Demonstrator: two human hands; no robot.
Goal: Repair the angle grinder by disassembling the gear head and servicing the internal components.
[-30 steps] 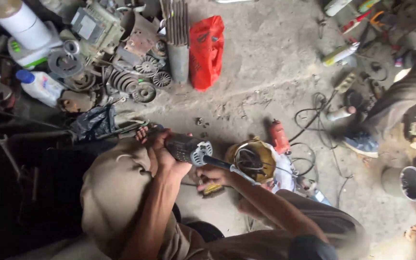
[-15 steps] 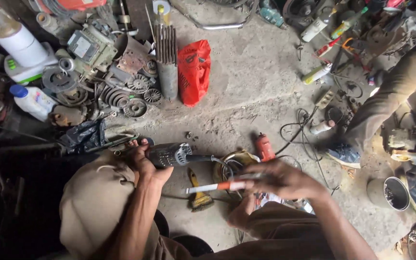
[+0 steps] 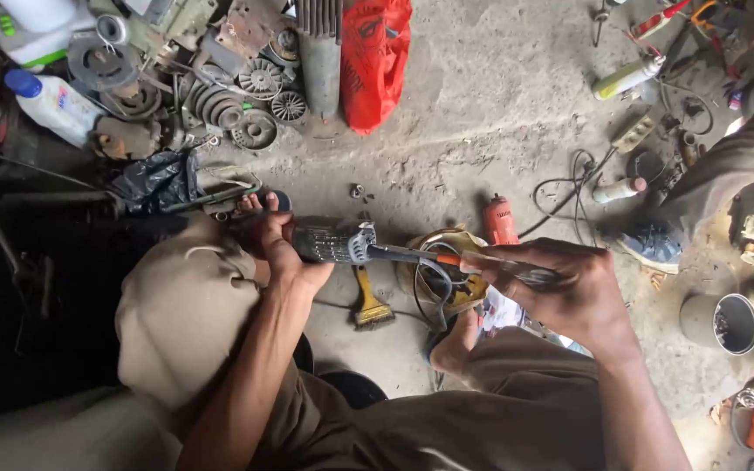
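Note:
My left hand (image 3: 279, 247) grips the dark ribbed body of a small power tool (image 3: 332, 243) held over my knee. My right hand (image 3: 562, 288) holds an orange-and-white-handled screwdriver (image 3: 447, 259) whose shaft points left into the tool's silver head (image 3: 361, 242). Below the tool, on the concrete floor, lie a yellow-handled brush (image 3: 370, 303) and a yellowish round housing (image 3: 447, 273) with wire loops.
A red plastic bag (image 3: 375, 58), grey finned cylinder (image 3: 319, 52), pulleys and gears (image 3: 237, 100), and a white bottle (image 3: 50, 105) lie at the top left. A red drill (image 3: 501, 219), cables, and another person's leg and shoe (image 3: 656, 242) are to the right. A metal cup (image 3: 724, 323) stands at the right.
My right hand has drawn back to the right from the tool and now holds the screwdriver with its tip at the tool's head. The view has moved closer.

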